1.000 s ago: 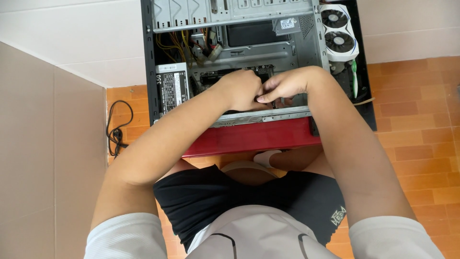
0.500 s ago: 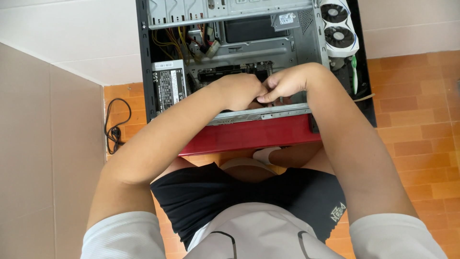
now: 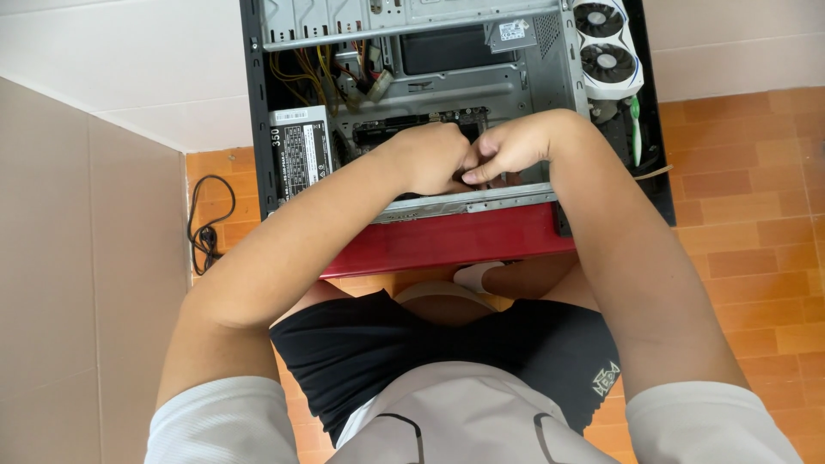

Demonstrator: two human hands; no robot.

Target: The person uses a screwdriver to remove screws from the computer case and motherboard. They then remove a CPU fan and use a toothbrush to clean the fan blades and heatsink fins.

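Inside the open computer case (image 3: pixel 447 60), both hands are working knuckle to knuckle over the dark board (image 3: pixel 421 123): left hand (image 3: pixel 430 157) curled tight, right hand (image 3: pixel 507 148) pinching narrowly, their contents hidden. At 9 o'clock, a power supply (image 3: pixel 301 150) is sitting; at 1 o'clock, a white twin-fan card (image 3: pixel 606 47) is lying.

Case (image 3: pixel 550 77) around the hands: bare matt grey sheet metal; its front panel (image 3: pixel 447 242) just below them is glossy red plastic. Card (image 3: pixel 608 50) right of the right hand (image 3: pixel 507 148): smooth white plastic. Floor (image 3: pixel 748 189): matt orange tile.
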